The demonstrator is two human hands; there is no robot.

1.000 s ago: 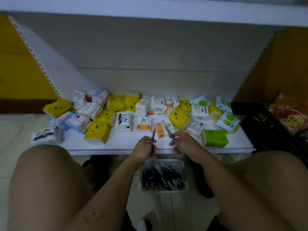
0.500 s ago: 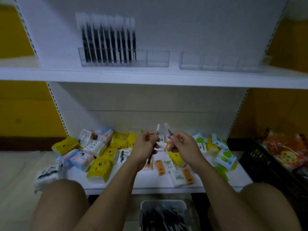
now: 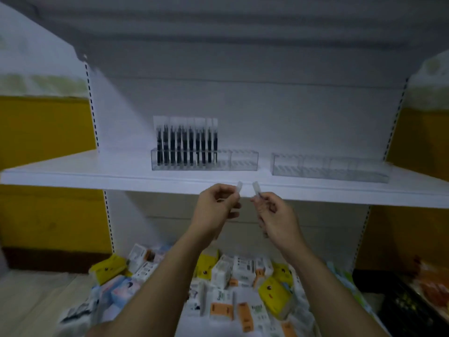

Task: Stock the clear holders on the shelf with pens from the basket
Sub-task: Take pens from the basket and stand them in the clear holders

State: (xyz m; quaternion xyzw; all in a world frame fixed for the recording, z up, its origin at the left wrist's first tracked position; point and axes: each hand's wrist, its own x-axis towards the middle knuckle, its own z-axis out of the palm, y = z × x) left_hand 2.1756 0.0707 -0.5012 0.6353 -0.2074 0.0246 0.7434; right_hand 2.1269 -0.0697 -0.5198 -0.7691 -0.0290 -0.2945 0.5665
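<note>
1. Packets (image 3: pixel 218 288) clutter the lower shelf under the arms; the basket has dropped out of view since a second ago.
2. Both hands have come up from the basket to the upper shelf's front edge. Left hand (image 3: pixel 213 207) pinches a pen (image 3: pixel 239 186), right hand (image 3: pixel 277 215) pinches another pen (image 3: pixel 256 188), caps up.
3. So picking's done, slotting comes next, I'd guess.
4. Further back, the left holder (image 3: pixel 243 161) is mostly full, free slots at its right end; the right holder (image 3: pixel 328 167) looks empty. Nothing's blocking the way.
</note>
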